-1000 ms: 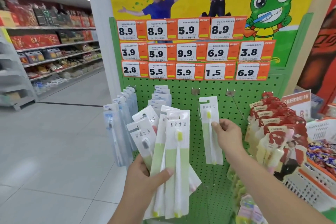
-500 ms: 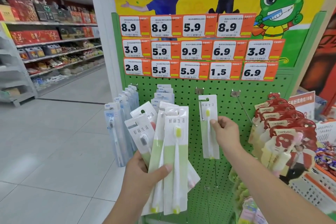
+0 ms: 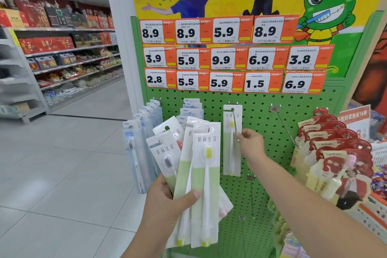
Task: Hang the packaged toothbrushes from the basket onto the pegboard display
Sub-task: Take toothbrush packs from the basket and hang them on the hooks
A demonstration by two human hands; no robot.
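A fan of packs (image 3: 196, 176) is gripped in the left hand (image 3: 167, 201), long axes upright, below and left of the hook (image 3: 235, 125). One pack (image 3: 232, 140) is already threaded on that hook near the pegboard (image 3: 261, 115) top edge and hangs vertically. The hook's free tip seems to be pinched by the right hand (image 3: 250, 144), though the fingertips are hidden. The right hand is nearer the hook; the next pack must be carried up and rightward to it.

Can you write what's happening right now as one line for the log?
left hand: grips fan of packaged toothbrushes | right hand: fingers at hook tip | one green pack: on the hook | pegboard: neighbouring hook bare
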